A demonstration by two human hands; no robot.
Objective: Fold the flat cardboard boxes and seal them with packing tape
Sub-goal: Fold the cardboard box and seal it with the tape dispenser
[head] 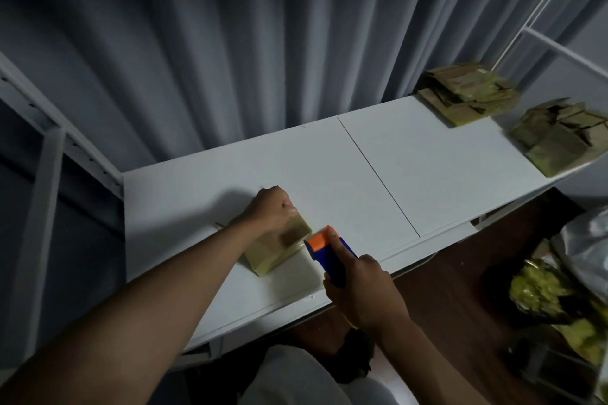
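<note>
Left hand (271, 209) curled, pressing down on small cardboard box (279, 248) near the worktop's (411, 171) front edge, left half. Right hand (360, 293) gripping blue-and-orange tape dispenser (329, 251), its head against the box's right end. Two flat cardboard stacks (468, 94) at the far right corner.

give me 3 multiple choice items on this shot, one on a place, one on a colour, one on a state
1. Where are the stacks of flat cardboard?
A. far right end of the white table
B. under the left hand
C. on the floor

2. What colour is the tip of the tape dispenser?
A. green
B. orange
C. white

3. What is the left hand doing?
A. hanging idle
B. holding the dispenser
C. holding down the small box

Answers: 1 A, both stacks lie at the right end. 2 B, orange tip on blue body. 3 C, it rests on the box; the right hand grips the dispenser.
</note>
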